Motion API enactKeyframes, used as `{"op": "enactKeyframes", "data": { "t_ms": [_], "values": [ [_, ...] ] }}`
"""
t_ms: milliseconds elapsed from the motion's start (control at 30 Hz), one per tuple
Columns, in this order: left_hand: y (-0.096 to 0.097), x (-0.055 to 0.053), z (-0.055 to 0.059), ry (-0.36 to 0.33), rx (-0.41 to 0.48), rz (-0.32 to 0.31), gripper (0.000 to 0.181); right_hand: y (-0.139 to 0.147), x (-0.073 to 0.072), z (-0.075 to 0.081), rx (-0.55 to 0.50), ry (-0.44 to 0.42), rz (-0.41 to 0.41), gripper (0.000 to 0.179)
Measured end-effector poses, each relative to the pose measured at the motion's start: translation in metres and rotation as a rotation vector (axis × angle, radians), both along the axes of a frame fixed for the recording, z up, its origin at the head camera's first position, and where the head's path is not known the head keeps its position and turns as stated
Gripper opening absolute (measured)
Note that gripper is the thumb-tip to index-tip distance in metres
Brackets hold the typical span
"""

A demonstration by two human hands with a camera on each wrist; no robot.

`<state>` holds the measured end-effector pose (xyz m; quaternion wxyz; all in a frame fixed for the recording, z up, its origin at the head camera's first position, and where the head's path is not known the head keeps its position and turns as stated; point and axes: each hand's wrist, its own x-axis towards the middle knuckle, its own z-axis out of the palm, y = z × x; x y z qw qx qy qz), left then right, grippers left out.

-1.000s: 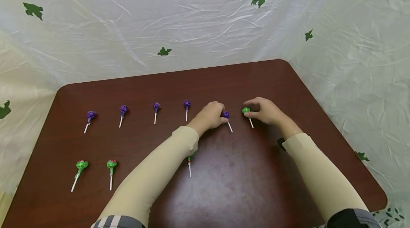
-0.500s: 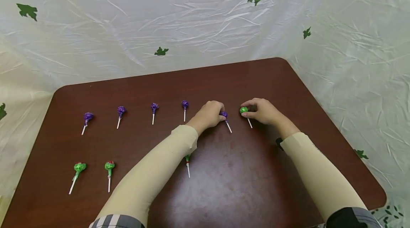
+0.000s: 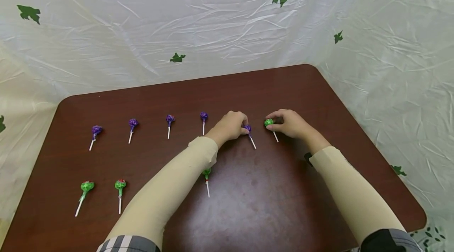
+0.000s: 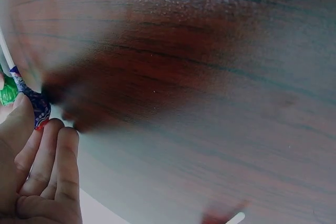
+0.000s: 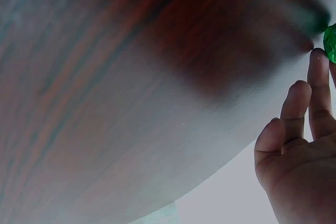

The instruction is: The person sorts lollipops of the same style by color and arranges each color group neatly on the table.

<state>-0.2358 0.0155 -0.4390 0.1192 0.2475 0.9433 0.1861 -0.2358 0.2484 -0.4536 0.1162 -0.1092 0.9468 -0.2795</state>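
Note:
My left hand (image 3: pixel 231 126) pinches the head of a purple lollipop (image 3: pixel 250 135) between thumb and fingers; its white stick points toward me. In the left wrist view the thumb presses on the purple wrapper (image 4: pixel 37 103). To the right, my right hand (image 3: pixel 291 123) holds a green lollipop (image 3: pixel 268 122) by its head, thumb on the near side and fingers on the far side. That green wrapper (image 5: pixel 330 43) shows only at the edge of the right wrist view. The two held lollipops are side by side, a short gap between them, near the table's far right.
Purple lollipops (image 3: pixel 133 123) form a row leftward of my left hand on the brown table (image 3: pixel 248 220). Nearer me lie green lollipops (image 3: pixel 120 184), one (image 3: pixel 207 183) partly hidden under my left sleeve. A white sheet (image 3: pixel 213 19) with green leaf shapes hangs behind the table.
Both hands stay at their lollipops. The green lollipop and right hand have shifted slightly left with the whole view; the purple one has hardly moved.

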Motion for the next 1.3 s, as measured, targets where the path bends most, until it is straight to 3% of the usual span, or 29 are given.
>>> {"op": "enactKeyframes", "data": {
  "t_ms": [400, 667, 900, 1300],
  "values": [
    [0.001, -0.006, 0.007, -0.038, 0.011, -0.002, 0.020, 0.003, 0.002, -0.001, -0.013, -0.005, -0.017, 0.036],
    [-0.008, -0.022, 0.018, -0.022, -0.002, 0.018, 0.021, 0.003, 0.004, 0.000, -0.010, -0.010, -0.023, 0.036],
    [-0.017, -0.037, 0.021, -0.027, -0.005, 0.077, 0.021, 0.000, 0.006, 0.001, -0.011, -0.019, -0.023, 0.037],
    [-0.013, -0.046, 0.023, -0.039, 0.008, 0.082, 0.019, -0.002, 0.006, 0.003, -0.003, -0.026, -0.038, 0.037]
  ]
}}
